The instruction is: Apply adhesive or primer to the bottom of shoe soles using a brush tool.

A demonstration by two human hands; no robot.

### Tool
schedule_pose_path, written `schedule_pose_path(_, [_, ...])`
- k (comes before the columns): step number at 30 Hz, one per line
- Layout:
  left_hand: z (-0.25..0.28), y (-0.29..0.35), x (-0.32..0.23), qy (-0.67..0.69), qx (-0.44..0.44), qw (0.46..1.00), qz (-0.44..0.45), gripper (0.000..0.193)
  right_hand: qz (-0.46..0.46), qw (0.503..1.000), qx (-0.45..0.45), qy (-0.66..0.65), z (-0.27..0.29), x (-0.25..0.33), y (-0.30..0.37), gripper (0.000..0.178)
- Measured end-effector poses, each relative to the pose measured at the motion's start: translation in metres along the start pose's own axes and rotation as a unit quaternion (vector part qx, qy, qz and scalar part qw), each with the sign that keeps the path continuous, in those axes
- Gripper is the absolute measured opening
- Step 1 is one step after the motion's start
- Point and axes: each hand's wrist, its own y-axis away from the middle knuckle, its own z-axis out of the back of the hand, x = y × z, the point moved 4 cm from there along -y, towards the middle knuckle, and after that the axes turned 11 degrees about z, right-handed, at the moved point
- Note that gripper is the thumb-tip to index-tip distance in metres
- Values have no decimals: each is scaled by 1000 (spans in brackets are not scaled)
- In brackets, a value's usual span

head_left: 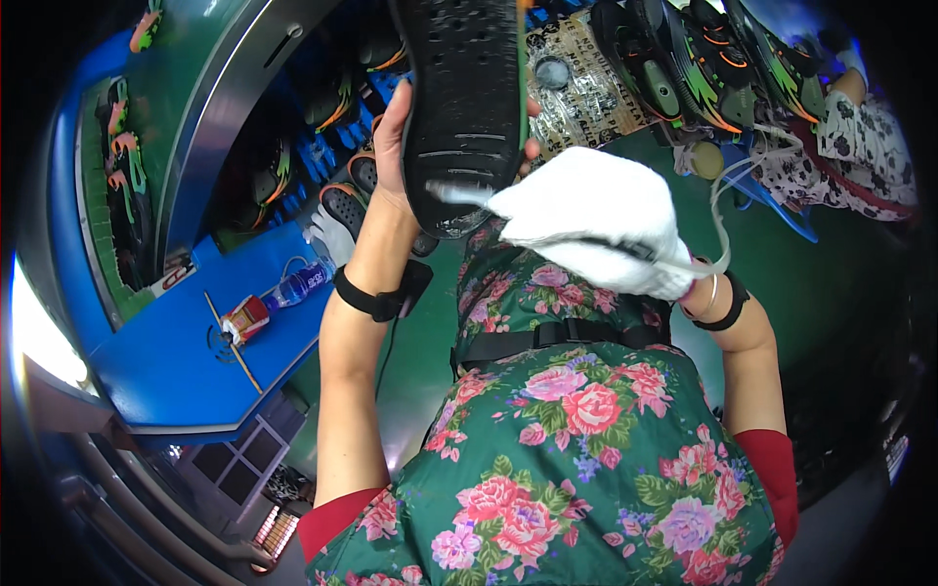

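My bare left hand [393,146] grips a black shoe sole [464,117] from beneath. Its thumb shows along the left edge and fingertips along the right. The sole's upturned face has ridges and small holes, and parts of it shine as if wet. In a white glove, my right hand [594,210] is closed around a slim brush-like tool [640,251]. The pale, blurred tip lies over the rounded near end of the sole. From the tool a translucent tube [721,210] loops away to the right. The glove hides most of the handle.
A blue table [156,366] at left holds a plastic bottle [301,283] and a red container [244,318]. Several black-green-orange shoes [674,63] stand at the upper right, beside a tape-covered board [586,93]. Another person's patterned sleeve [845,127] is at far right. A curved metal frame [217,88] rises at upper left.
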Motion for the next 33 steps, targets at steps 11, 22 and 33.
schedule_pose_path(11, [2, 1, -13, -80, -149, 982, 87, 87, 52, 996, 66, -6, -7, 6, 3, 25])
schedule_pose_path(22, [5, -4, 27, 183, -104, 977, -23, 72, -101, 995, -2, -22, 46, -24, -18, 14])
schedule_pose_path(33, [3, 6, 55, 202, -132, 970, -41, 69, 48, 993, 85, 64, 12, 16, 0, 26])
